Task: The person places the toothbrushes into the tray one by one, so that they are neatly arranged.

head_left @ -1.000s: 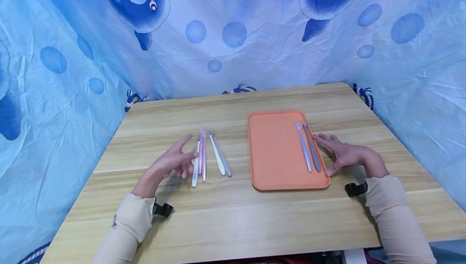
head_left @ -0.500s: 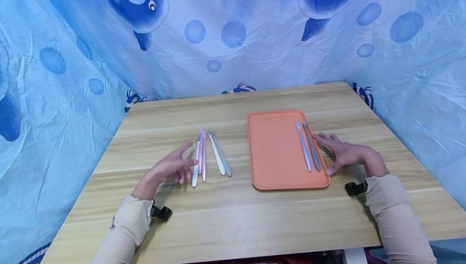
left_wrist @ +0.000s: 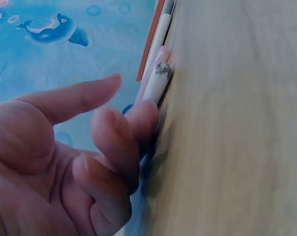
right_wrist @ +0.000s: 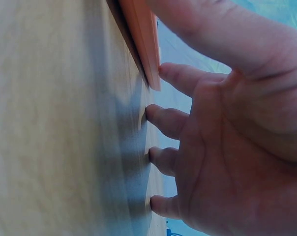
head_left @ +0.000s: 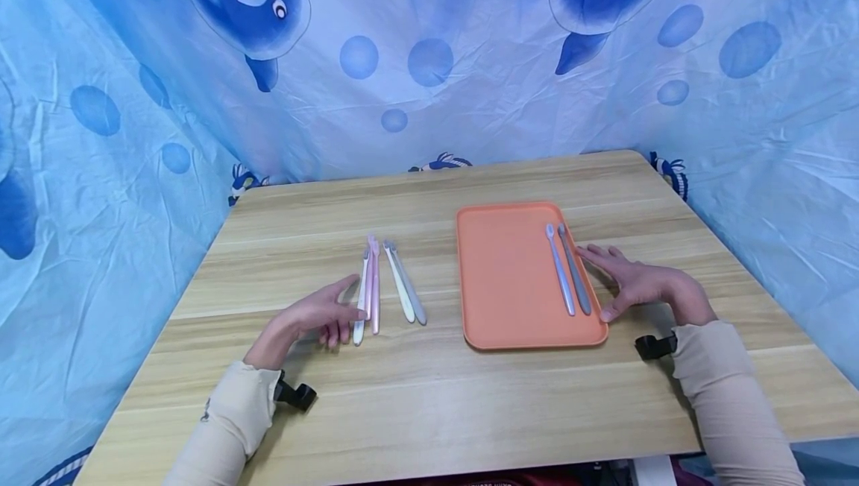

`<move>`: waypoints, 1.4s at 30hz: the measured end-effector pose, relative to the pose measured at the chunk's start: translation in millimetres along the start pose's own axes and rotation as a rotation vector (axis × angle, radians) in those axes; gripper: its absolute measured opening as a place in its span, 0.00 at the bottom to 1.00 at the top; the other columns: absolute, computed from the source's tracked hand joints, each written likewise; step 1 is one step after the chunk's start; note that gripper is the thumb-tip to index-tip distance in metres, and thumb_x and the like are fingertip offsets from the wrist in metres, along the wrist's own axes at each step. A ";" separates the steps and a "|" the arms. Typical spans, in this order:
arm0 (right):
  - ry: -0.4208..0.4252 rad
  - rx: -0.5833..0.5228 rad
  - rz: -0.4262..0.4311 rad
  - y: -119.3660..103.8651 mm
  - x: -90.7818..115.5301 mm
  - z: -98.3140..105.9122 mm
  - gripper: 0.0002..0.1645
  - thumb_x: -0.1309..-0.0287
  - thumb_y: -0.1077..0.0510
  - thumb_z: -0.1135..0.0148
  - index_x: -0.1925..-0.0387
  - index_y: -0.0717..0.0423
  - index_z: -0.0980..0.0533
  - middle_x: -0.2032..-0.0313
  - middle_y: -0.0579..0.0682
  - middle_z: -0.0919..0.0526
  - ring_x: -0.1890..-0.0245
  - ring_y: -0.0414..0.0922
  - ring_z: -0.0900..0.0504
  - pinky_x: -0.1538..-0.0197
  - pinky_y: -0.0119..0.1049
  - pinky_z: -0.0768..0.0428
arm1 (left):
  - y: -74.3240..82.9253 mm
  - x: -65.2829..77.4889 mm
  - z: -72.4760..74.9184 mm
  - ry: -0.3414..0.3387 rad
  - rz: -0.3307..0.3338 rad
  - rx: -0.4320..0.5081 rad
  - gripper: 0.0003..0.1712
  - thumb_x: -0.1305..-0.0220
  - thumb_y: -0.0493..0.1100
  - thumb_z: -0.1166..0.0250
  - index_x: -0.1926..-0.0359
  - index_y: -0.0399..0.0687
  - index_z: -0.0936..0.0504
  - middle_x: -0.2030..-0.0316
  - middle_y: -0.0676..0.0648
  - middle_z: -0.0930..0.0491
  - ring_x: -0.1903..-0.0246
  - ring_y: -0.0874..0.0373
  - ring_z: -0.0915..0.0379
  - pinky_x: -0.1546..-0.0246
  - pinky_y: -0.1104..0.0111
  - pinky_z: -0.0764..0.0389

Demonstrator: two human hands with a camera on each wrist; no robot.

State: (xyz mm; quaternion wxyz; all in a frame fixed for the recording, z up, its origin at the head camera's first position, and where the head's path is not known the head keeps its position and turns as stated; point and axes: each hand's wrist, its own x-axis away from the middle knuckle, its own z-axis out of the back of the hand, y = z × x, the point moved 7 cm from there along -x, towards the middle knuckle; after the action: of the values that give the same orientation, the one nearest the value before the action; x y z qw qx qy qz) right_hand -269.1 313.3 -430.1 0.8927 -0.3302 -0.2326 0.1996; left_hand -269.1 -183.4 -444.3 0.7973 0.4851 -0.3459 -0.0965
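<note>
My left hand (head_left: pixel 325 316) is beside the near end of a white toothbrush (head_left: pixel 362 300) on the wooden table. Its thumb and fingers stand apart with nothing between them; in the left wrist view the fingertips are close to the toothbrush's speckled handle end (left_wrist: pixel 162 71). Two pink toothbrushes (head_left: pixel 375 307) lie alongside, then a white one (head_left: pixel 400 285) and a grey one (head_left: pixel 414 296). Spread wide, my right hand (head_left: pixel 634 283) rests at the right rim of an orange tray (head_left: pixel 503 277), index fingertip and thumb at its edge. Inside the tray lie a lavender toothbrush (head_left: pixel 562 277) and a dark grey one (head_left: pixel 579 281).
The wooden table (head_left: pixel 416 396) extends around the tray and toothbrushes. Blue curtains (head_left: pixel 429 121) with dolphin prints stand behind it and on both sides. Black camera mounts (head_left: pixel 295 395) are strapped to both wrists.
My left hand has come lower and nearer, sliding its thumb and fingers toward the near end of the white toothbrush. The right hand, tray and toothbrushes stay where they were.
</note>
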 end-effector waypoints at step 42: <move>-0.007 -0.001 0.012 -2.0 -0.6 -0.9 0.76 0.61 0.52 0.18 0.20 0.58 0.59 0.23 0.73 0.68 0.27 0.79 0.77 0.39 0.87 0.65 | 4.2 -0.3 -7.6 0.081 0.045 -0.137 0.64 0.37 0.38 0.32 0.20 0.51 0.75 0.86 0.45 0.23 0.91 0.60 0.28 0.90 0.66 0.21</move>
State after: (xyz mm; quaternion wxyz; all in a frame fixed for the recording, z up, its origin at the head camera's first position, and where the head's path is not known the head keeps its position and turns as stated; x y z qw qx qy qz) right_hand -268.7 311.2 -429.4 0.8907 -0.3312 -0.2336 0.2060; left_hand -265.2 -175.7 -443.2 0.8439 0.4251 -0.3166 -0.0824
